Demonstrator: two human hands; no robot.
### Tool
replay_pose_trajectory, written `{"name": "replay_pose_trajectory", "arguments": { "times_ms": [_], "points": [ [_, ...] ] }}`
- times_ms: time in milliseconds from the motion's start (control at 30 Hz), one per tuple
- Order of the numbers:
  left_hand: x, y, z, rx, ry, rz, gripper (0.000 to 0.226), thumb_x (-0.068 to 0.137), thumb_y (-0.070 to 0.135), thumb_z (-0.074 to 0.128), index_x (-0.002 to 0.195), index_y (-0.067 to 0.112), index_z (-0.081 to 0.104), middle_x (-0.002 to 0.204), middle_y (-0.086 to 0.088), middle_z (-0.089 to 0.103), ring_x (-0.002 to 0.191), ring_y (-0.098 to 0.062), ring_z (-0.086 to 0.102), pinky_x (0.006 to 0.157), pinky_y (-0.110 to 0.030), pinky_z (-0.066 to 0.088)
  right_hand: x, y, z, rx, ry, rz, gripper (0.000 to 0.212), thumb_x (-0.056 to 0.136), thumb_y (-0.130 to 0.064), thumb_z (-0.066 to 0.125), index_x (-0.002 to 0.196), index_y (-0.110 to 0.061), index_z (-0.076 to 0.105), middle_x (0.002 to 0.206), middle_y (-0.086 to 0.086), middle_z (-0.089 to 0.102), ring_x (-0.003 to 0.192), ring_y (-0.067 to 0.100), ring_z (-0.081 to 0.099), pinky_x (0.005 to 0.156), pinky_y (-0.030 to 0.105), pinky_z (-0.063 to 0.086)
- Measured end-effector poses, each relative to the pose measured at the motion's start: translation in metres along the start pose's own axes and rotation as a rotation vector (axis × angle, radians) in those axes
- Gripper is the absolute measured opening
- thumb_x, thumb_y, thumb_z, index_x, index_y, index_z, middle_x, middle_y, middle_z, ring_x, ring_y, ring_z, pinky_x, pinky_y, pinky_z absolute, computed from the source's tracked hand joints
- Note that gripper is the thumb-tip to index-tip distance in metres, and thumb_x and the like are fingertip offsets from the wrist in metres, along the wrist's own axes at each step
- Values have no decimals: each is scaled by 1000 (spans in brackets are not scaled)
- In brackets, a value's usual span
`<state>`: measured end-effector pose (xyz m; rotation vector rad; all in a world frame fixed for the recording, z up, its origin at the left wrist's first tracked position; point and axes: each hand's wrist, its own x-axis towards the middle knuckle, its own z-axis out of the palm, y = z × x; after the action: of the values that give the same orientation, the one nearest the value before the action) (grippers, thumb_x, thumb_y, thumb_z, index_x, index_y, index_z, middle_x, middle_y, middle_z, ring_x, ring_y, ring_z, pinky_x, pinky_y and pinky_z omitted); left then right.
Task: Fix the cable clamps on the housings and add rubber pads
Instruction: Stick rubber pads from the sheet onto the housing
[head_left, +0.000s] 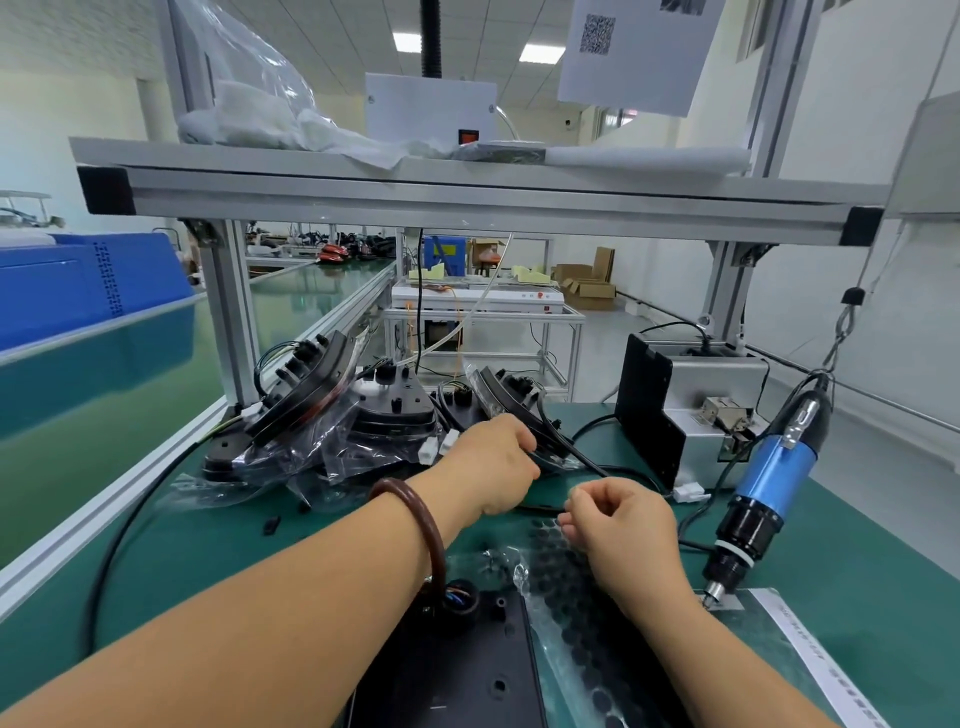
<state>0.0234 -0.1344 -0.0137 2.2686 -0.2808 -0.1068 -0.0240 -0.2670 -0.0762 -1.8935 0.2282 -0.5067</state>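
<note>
A black housing (467, 670) lies flat at the near edge of the green mat, partly under my left forearm. To its right sits a clear bag of black round rubber pads (587, 613). My left hand (493, 462) reaches forward and grips the edge of another black housing (519, 400) that leans in the row at the back. My right hand (618, 525) hovers over the pad bag with its fingers curled; what its fingertips pinch is too small to tell. A small black clamp piece (271, 525) lies loose on the mat to the left.
Several more housings in clear bags (332, 415) are stacked at the back left. A blue electric screwdriver (763, 488) hangs at the right, its tip near the mat. Behind it stands a grey screw feeder box (691, 395). A black cable (119, 540) curves across the left of the mat.
</note>
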Motion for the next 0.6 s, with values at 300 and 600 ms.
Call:
{"name": "replay_pose_trajectory", "arguments": {
  "times_ms": [300, 600],
  "points": [
    [10, -2, 8, 265, -153, -185, 16, 92, 0, 40, 90, 13, 49, 92, -9, 52, 77, -22, 48, 68, -29, 45, 2, 5, -2, -287, -83, 33, 24, 92, -18, 55, 71, -17, 67, 67, 0, 70, 70, 17, 67, 74, 35, 56],
    [20, -2, 10, -122, -300, -338, 17, 88, -1, 55, 83, 15, 59, 79, -2, 64, 71, -14, 46, 57, -24, 36, 3, 9, 0, -402, -149, -84, 18, 93, -26, 58, 76, -26, 65, 69, -12, 62, 62, 1, 54, 47, 7, 34]
  ]
}}
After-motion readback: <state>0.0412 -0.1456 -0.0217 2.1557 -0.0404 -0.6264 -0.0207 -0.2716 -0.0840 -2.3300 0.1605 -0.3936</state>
